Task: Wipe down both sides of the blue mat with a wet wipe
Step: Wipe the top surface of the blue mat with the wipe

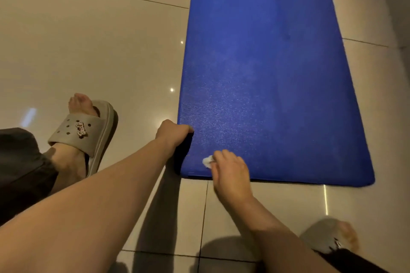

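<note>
One blue textured mat (266, 73) laid on beige tiled floor (88, 40), near-left edge clenched by left hand (173, 133), one crumpled white wet wipe (207, 161) pinched in right hand (230, 170) fingers, pressed on mat's near corner

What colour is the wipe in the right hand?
White. Head view shows the wet wipe best, pinched by the right hand on the blue mat.
</note>
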`<state>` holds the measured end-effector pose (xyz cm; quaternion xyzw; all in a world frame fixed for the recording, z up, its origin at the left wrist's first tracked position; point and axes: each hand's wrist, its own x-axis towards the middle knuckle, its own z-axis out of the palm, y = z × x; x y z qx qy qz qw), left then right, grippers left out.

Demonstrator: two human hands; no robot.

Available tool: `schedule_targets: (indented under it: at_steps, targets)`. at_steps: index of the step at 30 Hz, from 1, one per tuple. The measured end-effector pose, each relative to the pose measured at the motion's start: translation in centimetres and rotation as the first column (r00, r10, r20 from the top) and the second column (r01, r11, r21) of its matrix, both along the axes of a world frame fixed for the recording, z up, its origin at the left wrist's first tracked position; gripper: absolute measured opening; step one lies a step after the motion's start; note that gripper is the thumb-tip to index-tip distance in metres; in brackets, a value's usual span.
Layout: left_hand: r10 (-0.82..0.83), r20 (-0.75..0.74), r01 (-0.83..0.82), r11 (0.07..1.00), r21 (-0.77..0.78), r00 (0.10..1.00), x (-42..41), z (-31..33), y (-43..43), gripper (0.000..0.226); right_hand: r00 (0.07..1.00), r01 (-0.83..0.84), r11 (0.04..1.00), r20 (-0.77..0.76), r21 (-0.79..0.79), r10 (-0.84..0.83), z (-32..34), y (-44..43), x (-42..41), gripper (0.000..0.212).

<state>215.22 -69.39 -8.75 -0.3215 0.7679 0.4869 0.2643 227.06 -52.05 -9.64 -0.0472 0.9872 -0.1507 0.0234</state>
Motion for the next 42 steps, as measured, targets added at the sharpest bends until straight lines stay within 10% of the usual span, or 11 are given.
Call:
schedule_targets:
  at_steps: [6, 15, 26, 36, 42]
  targets:
    - [-0.014, -0.100, 0.012, 1.000, -0.020, 0.995, 1.3, 0.4, 0.3, 0.034, 0.836, 0.545, 0.838, 0.086, -0.021, -0.542, -0.1, 7.7, 1.0, 0.017]
    - [-0.289, -0.089, 0.261, 0.936, -0.236, 0.953, 3.2, 1.1, -0.2, 0.049, 0.962, 0.159, 0.975, 0.245, -0.157, -0.118, 0.8, -5.5, 2.0, 0.010]
    - [-0.309, 0.048, 0.313, 0.935, -0.165, 0.950, 7.5, 1.3, -0.4, 0.055, 0.639, 0.756, 0.650, 0.295, -0.074, -0.710, 1.1, 7.5, 2.7, 0.011]
    - [-0.292, -0.031, 0.287, 0.952, -0.102, 0.956, 7.9, 6.7, 0.1, 0.045, 0.723, 0.685, 0.691, 0.340, -0.232, -0.602, 2.8, 1.0, 3.5, 0.014]
    - [-0.205, -0.154, 0.201, 0.979, -0.045, 0.967, 7.8, 9.9, 0.5, 0.036, 0.350, 0.931, 0.263, 0.411, -0.253, -0.842, 3.9, 9.3, 2.7, 0.024]
